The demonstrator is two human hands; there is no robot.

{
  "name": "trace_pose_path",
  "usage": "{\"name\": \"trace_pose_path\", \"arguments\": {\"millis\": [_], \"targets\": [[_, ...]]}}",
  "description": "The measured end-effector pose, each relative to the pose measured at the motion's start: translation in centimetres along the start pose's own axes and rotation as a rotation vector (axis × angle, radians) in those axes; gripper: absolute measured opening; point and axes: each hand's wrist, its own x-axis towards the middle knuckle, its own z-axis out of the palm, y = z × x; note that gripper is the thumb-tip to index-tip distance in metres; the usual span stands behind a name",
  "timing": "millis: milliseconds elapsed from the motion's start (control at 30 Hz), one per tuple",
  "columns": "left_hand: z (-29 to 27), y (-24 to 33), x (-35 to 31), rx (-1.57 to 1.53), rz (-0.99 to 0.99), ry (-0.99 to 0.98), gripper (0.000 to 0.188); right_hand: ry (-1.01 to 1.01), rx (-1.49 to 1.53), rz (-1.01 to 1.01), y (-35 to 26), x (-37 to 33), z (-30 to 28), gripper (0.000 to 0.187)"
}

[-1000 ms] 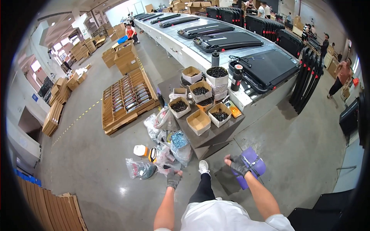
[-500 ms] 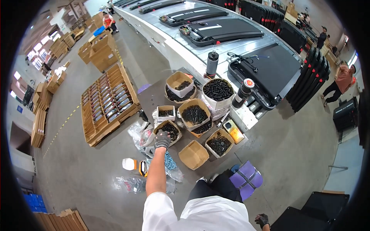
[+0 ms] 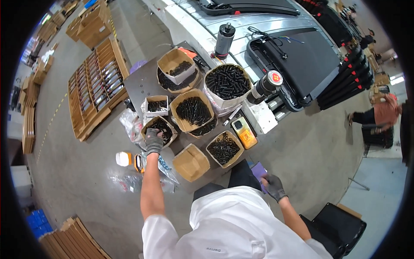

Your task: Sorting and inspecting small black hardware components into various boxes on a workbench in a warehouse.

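The left hand (image 3: 154, 141), in a grey fingerless glove, reaches into an open cardboard carton (image 3: 170, 140) at the worktop's (image 3: 137, 84) left edge. Small black parts (image 3: 160, 124) lie in this carton around the fingertips; whether the fingers grip any cannot be told. The right hand (image 3: 274, 187), gloved alike, hangs beyond the near edge with its fingers loosely curled, over a purple pad (image 3: 258, 171); whether it touches or holds the pad is unclear.

Just beyond the left hand's carton stands a small white box (image 3: 153, 114) of dark pieces, and to its right a larger carton (image 3: 183, 124) of black bolts (image 3: 192, 109). A brown carton (image 3: 191, 163) with its bare bottom showing sits at the near edge. Toward the right edge, a carton of black rings (image 3: 224, 148) stands beside a yellow-cased phone (image 3: 244, 133).
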Motion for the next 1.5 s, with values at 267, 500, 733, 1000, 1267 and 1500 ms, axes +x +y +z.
{"name": "trace_pose_path", "arguments": {"millis": [267, 500, 733, 1000, 1267, 1500], "targets": [[-6.9, 13.5, -17.8, -0.745, -0.605, -0.019, 0.023, -0.283, -0.432, -0.635, -7.9, 16.5, 4.1, 0.035], [-5.0, 22.8, -27.3, -0.904, -0.940, -0.087, 0.021, -0.408, -0.703, -0.617, -4.8, 20.2, 10.2, 0.047], [0.2, 21.5, -28.8, -0.586, -0.572, -0.158, 0.023, -0.479, -0.530, -0.666, -3.8, 20.6, 10.2, 0.039], [-0.5, 19.5, -25.7, -0.749, -0.458, -0.256, 0.026, -0.419, 0.071, -0.253, -5.2, 19.4, 9.3, 0.030], [-1.7, 20.6, -22.2, -0.691, -0.339, -0.287, 0.031, -0.747, 1.133, 0.220, -3.5, 18.4, 6.3, 0.027], [-1.7, 22.4, -19.8, -0.904, -0.458, -0.398, 0.030, -0.790, 1.387, 0.249, -4.6, 17.3, 4.0, 0.042]]}}
